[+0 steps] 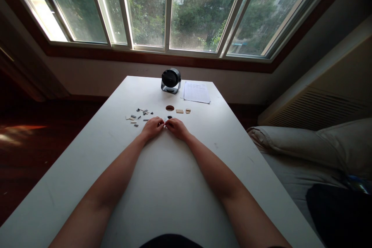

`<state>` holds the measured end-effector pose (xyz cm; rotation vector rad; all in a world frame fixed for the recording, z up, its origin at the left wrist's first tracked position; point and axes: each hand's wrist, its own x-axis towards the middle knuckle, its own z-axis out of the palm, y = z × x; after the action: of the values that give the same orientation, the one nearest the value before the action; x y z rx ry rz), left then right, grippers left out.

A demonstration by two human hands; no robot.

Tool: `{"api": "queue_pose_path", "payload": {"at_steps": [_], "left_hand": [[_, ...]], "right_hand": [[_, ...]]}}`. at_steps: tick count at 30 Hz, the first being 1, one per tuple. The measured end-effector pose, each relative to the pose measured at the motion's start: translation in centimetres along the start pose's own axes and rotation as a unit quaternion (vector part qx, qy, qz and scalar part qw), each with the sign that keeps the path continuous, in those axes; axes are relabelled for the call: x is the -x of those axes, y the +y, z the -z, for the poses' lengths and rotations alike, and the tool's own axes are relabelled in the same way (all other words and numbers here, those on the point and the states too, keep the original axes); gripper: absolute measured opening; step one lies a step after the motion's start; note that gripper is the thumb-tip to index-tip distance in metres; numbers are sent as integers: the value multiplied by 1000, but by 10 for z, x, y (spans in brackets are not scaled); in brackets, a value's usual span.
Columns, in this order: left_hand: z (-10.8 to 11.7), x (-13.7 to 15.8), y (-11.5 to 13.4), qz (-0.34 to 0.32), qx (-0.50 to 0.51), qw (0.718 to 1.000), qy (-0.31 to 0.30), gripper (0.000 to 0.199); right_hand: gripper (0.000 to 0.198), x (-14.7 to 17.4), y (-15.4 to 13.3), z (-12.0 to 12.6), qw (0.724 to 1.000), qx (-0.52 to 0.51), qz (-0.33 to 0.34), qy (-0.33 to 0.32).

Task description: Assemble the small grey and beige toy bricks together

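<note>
My left hand (154, 127) and my right hand (176, 128) meet near the middle of the white table (174, 178), fingertips almost touching. Both are closed in a pinch. What they hold is too small and too covered by the fingers to name; a pale speck shows between them. Just beyond the fingertips lies a small round white-and-black piece (169, 117), partly hidden by my hands. Left of my left hand, several small grey, black and tan pieces (133, 116) are scattered. Past my right hand sit a tan studded block (179, 111) and a smaller tan cluster (188, 111).
A round brown opening (170, 108) shows in the tabletop beyond my hands. Farther back stand a black desk fan (171, 79) and, right of it, written sheets of paper (197, 92). A window (188, 11) is behind the table; a cushioned seat (302, 155) is at right.
</note>
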<state>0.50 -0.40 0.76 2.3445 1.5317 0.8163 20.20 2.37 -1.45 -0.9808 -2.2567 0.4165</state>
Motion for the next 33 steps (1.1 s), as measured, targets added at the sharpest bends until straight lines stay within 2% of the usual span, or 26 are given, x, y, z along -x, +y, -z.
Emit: {"api": "queue_pose_path", "payload": {"at_steps": [33], "left_hand": [[-1, -1, -1, 5, 5, 1000, 1, 14]], "right_hand": [[8, -1, -3, 3, 1000, 3, 0, -3]]}}
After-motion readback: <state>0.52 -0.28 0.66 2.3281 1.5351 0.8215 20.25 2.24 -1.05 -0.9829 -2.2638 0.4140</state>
